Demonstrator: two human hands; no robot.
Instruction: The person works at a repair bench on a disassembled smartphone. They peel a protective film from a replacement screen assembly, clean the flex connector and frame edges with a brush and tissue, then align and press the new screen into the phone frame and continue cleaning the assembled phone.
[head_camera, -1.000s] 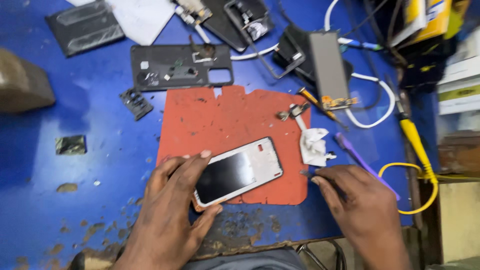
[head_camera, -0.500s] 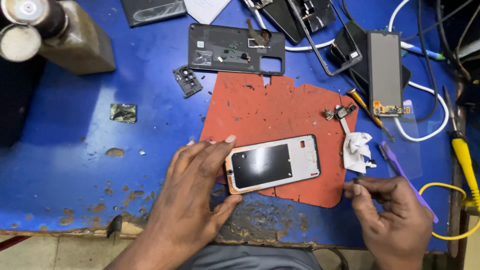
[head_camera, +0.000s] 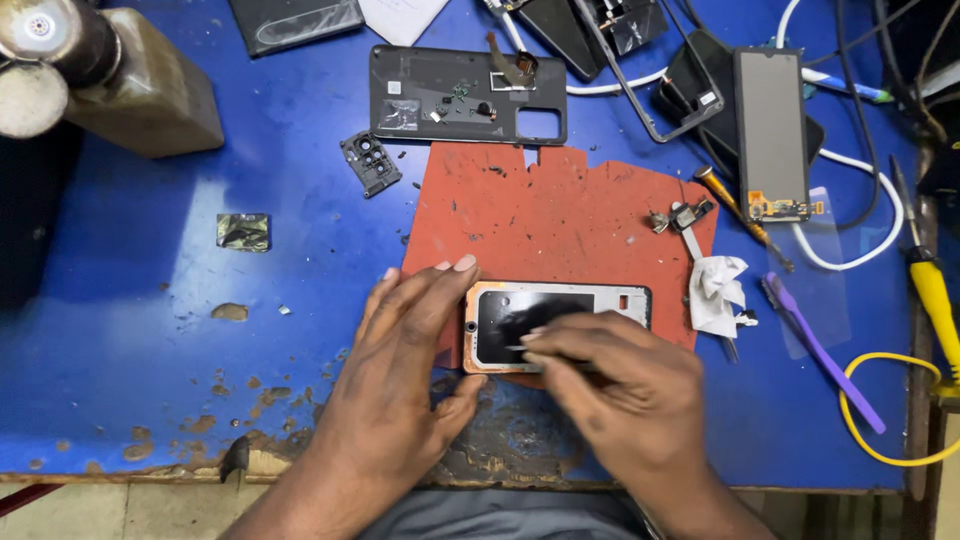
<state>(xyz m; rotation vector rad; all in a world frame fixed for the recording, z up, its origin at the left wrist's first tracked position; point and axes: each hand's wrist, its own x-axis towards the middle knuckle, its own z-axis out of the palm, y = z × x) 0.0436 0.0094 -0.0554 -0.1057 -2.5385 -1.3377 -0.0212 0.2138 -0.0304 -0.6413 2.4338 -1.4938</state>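
Blue, chipped and worn along its near edge, the worktop (head_camera: 150, 330) carries a red mat (head_camera: 560, 220) at its centre. On the near part of that mat lies the phone frame (head_camera: 555, 315), flat, its long axis running parallel to the near edge of the worktop; its dark glossy panel faces up inside a pale border with a copper-toned rim. The end with a small round hole points toward the left edge of the worktop. The left hand (head_camera: 400, 370) rests at that end, fingers spread flat over the mat and the frame's left rim, thumb curled under the near corner; its grip is loose, steadying rather than clamping. The right hand (head_camera: 630, 400) covers the frame's near right portion and hides that corner. Its fingers are pinched together over the dark panel, but motion blur makes it impossible to tell whether they hold a thin tool or press bare. Toward the far edge lie a dark back cover (head_camera: 465, 95) and a grey display panel (head_camera: 772, 130). A purple pry tool (head_camera: 822, 352) lies near the right edge.
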